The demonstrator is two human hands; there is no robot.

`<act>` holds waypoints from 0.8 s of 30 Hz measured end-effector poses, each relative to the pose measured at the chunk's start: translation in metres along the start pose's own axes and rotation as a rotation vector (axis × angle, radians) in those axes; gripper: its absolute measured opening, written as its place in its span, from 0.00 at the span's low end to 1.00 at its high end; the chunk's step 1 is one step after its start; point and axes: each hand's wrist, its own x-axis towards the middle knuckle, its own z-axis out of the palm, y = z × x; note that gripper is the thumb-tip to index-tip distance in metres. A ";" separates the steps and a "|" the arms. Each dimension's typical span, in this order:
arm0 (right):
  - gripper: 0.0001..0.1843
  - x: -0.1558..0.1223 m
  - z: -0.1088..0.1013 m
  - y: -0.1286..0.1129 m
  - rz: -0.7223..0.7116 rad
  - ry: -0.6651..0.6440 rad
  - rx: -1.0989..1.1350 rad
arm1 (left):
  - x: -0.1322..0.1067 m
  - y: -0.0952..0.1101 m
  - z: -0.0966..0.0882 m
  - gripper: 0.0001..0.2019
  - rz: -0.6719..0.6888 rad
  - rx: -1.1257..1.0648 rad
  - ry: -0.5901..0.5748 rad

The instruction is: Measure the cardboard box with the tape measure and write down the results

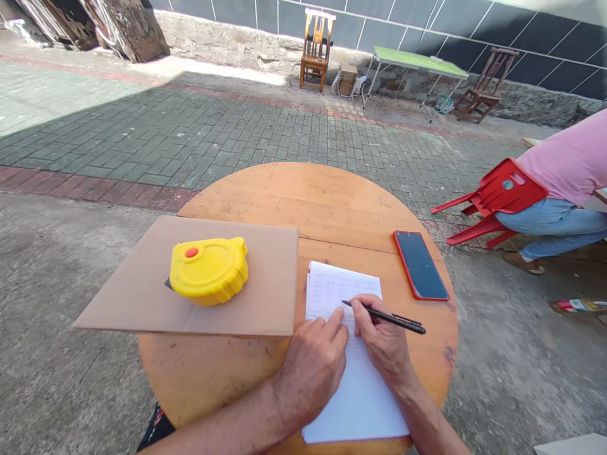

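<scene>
My right hand (382, 338) is closed on a black pen (386, 317), its tip touching a white sheet of paper (351, 392) with rows of faint writing near its top. My left hand (313, 363) rests on the paper beside it, fingers loosely curled, one fingertip pressing the sheet. The paper lies on a round wooden table (308, 202). To the left, a yellow tape measure (208, 270) sits on a sheet of brown cardboard (142, 291) that overhangs the table's left edge.
A red-cased phone (420, 264) lies face up right of the paper. Another person in a pink shirt (569, 161) sits on a red plastic chair (497, 193) at the right. Wooden chairs (315, 50) and a green folding table (417, 61) stand by the far wall.
</scene>
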 end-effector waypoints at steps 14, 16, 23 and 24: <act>0.12 0.000 0.000 0.001 -0.008 -0.011 -0.011 | 0.000 -0.002 0.002 0.10 0.005 -0.007 0.006; 0.11 -0.001 0.000 0.001 -0.007 0.008 -0.005 | -0.001 -0.002 0.003 0.09 0.002 -0.013 0.014; 0.11 0.000 -0.001 -0.001 -0.026 0.065 -0.012 | -0.001 -0.002 0.002 0.13 0.010 0.000 0.013; 0.11 0.000 -0.001 -0.002 -0.025 0.069 -0.012 | -0.001 -0.002 0.002 0.13 0.011 0.003 0.013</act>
